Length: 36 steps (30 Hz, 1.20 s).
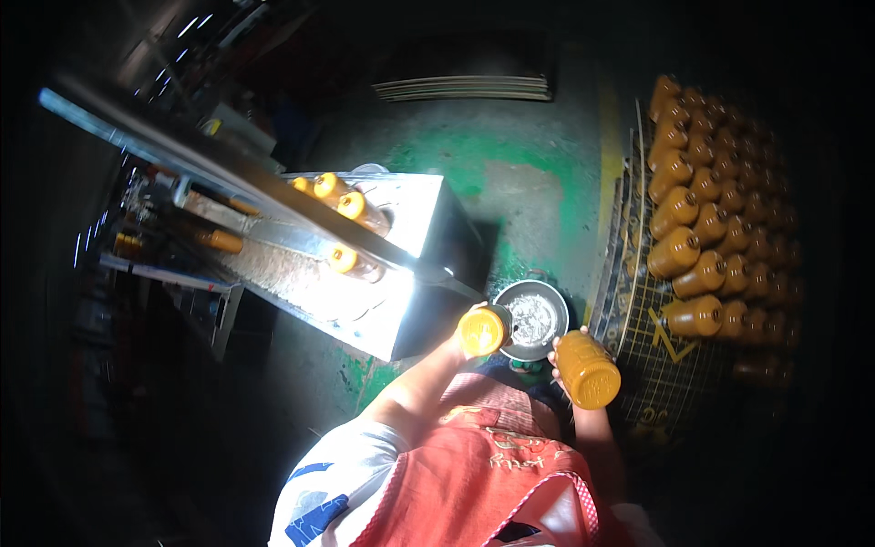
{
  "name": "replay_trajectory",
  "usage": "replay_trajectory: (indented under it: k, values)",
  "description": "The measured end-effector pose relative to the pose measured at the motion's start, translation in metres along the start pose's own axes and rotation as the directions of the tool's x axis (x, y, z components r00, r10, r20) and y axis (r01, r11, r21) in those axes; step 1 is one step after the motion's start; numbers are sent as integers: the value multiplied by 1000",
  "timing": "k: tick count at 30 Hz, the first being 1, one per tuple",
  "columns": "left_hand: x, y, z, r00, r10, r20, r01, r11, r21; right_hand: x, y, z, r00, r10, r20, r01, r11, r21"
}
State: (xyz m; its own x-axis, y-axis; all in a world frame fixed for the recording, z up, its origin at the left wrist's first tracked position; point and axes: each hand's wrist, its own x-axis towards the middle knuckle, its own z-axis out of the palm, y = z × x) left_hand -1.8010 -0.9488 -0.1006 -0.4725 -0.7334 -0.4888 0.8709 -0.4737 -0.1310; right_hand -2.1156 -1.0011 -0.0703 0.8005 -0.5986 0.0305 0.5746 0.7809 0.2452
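A stack of flat sheets lies on the patchy green floor, left of a yellow stripe.

The left jar, gripped in the left hand, turns a round yellow-orange end up toward the view – its darker side shows only narrowly. The right jar, in the right hand, is glossy amber-orange, tilted, round end toward the wearer – the two are apart, not touching

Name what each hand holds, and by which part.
Left hand: an orange bottle, by its side. Right hand: a second orange bottle, by its side.
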Motion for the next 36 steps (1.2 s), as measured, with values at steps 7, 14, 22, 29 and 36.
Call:
replay_trajectory:
  k: [7, 14, 22, 29, 36]
  values:
    - [-191, 21, 16, 869, 495, 0, -481, 842, 244, 1, 30, -2, 982, 16, -187, -33, 995, -91]
    - [-366, 190, -43, 37, 999, 30, -410, -13, 912, 81, 129, -20, 922, -143, -360, -84, 833, -546]
    - [-410, 318, -56, -17, 933, 359, 326, -334, 884, 285, 377, 19, 935, -345, 80, 29, -151, -988]
    - [-389, 339, -85, 15, 891, 454, 298, -437, 849, 407, 468, -53, 934, -11, 357, 200, -813, -547]
    - [-391, 261, -56, -176, 812, 556, 96, -548, 831, 404, 463, -65, 971, 2, 237, 104, -901, -421]
